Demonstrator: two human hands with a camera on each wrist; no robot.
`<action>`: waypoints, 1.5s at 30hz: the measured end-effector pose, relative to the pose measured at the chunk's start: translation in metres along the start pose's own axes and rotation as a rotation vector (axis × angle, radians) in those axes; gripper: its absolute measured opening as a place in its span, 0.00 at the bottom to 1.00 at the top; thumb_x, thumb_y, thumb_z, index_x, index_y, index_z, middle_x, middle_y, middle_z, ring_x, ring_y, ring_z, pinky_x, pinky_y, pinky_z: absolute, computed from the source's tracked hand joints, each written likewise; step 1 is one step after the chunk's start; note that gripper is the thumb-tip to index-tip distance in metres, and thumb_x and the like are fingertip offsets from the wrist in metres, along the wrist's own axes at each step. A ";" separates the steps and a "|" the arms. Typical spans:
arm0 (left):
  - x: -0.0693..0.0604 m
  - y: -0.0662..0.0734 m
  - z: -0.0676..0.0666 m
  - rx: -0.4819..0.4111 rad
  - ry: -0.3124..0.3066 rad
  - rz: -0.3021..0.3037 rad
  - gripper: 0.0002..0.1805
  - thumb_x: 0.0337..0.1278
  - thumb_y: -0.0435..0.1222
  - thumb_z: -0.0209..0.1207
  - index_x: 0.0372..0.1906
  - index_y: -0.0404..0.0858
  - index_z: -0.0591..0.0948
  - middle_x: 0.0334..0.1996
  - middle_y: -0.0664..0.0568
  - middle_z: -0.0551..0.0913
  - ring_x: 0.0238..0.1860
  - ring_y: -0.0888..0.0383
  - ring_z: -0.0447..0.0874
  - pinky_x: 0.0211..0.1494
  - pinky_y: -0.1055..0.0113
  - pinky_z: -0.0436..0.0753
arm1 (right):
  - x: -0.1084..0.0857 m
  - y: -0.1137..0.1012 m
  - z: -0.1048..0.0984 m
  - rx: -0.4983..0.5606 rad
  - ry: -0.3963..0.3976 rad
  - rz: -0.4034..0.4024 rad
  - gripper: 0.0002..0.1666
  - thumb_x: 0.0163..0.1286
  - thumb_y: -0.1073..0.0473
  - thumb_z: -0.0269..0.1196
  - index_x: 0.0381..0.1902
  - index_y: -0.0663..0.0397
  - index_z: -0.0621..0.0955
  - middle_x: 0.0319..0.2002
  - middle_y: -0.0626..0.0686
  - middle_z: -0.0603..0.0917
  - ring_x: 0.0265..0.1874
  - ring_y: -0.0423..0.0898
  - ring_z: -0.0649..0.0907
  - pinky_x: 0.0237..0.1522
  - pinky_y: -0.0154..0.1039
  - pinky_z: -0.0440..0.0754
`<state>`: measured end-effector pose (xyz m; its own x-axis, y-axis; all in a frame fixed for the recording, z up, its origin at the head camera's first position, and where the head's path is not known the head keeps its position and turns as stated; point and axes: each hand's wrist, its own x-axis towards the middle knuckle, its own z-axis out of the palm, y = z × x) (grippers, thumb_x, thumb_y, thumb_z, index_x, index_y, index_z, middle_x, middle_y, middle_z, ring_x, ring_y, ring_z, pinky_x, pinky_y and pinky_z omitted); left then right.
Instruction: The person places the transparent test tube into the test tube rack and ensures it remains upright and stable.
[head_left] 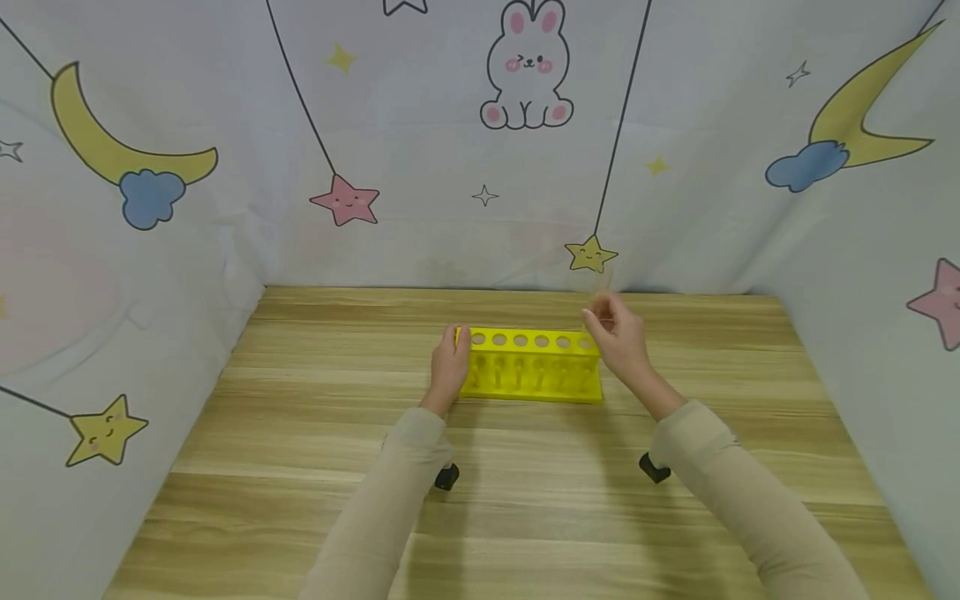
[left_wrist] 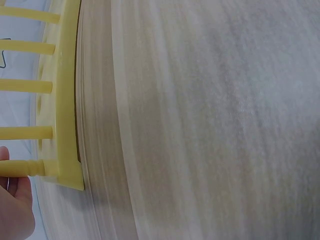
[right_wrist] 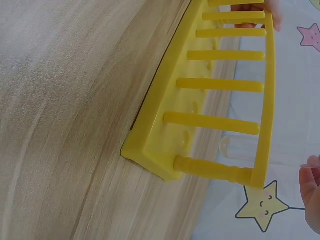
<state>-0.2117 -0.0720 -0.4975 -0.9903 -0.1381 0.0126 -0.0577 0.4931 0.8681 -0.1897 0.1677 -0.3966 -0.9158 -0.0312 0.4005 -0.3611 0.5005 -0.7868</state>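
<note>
A yellow test tube rack (head_left: 531, 379) stands upright on the table, with a row of round holes in its top plate and posts along its front. My left hand (head_left: 450, 363) grips the rack's left end, its fingers around the end post in the left wrist view. Above the right end, my right hand (head_left: 621, 337) pinches a clear test tube (right_wrist: 242, 149). In the right wrist view the tube's rounded bottom hangs below the top plate, above the base, apparently through the rightmost hole. Its upper part shows only faintly in the head view.
The wood-grain table (head_left: 315, 500) reaches to white cloth walls (head_left: 435, 242) printed with stars, moons and a rabbit at the back and sides. A black wrist device (head_left: 447, 477) sits under the left sleeve and another black device (head_left: 655, 467) by the right cuff.
</note>
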 end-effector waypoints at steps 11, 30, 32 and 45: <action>0.000 0.000 0.000 -0.006 -0.007 -0.009 0.22 0.66 0.50 0.35 0.49 0.39 0.69 0.36 0.43 0.77 0.32 0.52 0.69 0.36 0.63 0.71 | -0.002 0.003 0.002 0.003 -0.012 0.018 0.07 0.62 0.66 0.55 0.33 0.66 0.70 0.26 0.59 0.74 0.31 0.48 0.77 0.32 0.17 0.69; 0.000 0.000 -0.001 -0.005 -0.023 -0.028 0.24 0.65 0.52 0.33 0.49 0.40 0.69 0.37 0.43 0.77 0.33 0.52 0.69 0.36 0.63 0.71 | -0.005 0.008 0.006 -0.010 -0.025 0.050 0.07 0.63 0.65 0.55 0.32 0.66 0.70 0.26 0.59 0.74 0.32 0.50 0.78 0.33 0.27 0.74; 0.000 0.000 -0.001 -0.002 -0.027 -0.034 0.23 0.65 0.53 0.33 0.49 0.41 0.69 0.37 0.44 0.76 0.32 0.52 0.69 0.35 0.65 0.70 | -0.006 0.009 0.006 -0.009 -0.025 0.055 0.07 0.62 0.65 0.55 0.32 0.66 0.70 0.26 0.59 0.74 0.32 0.51 0.78 0.34 0.30 0.75; 0.000 0.001 0.000 -0.004 -0.022 -0.038 0.23 0.65 0.52 0.34 0.49 0.41 0.69 0.30 0.45 0.74 0.29 0.52 0.67 0.32 0.67 0.68 | -0.007 0.013 0.008 -0.004 -0.018 0.060 0.07 0.62 0.65 0.55 0.31 0.67 0.69 0.27 0.60 0.75 0.32 0.49 0.77 0.33 0.23 0.72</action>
<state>-0.2117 -0.0719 -0.4964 -0.9899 -0.1382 -0.0313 -0.0951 0.4846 0.8695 -0.1897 0.1670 -0.4131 -0.9387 -0.0169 0.3443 -0.3051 0.5055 -0.8071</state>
